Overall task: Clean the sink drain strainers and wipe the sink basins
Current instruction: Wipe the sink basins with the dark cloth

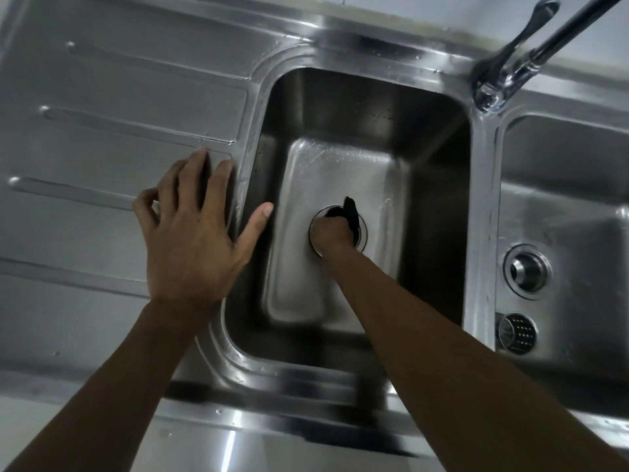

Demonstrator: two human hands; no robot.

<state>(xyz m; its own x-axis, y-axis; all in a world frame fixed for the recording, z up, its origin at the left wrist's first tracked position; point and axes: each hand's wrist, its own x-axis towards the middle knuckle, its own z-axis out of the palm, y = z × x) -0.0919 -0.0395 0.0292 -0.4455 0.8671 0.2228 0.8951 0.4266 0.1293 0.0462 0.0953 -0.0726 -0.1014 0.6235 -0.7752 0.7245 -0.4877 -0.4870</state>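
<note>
My right hand [332,235] reaches down into the left steel basin [340,165] and grips a dark cloth [350,212], pressing it into the round drain opening [363,229]. My left hand [195,229] rests with spread fingers on the ribbed draining board [119,131] at the basin's left rim, thumb hanging over the edge. In the right basin [578,216] a round drain fitting [527,270] sits in the floor, and a perforated metal strainer basket [517,332] lies just in front of it.
A chrome tap [517,66] rises from the divider between the two basins, its spout and lever reaching up to the right. A pale counter edge [34,420] shows at the lower left. Water drops dot the sink's rims.
</note>
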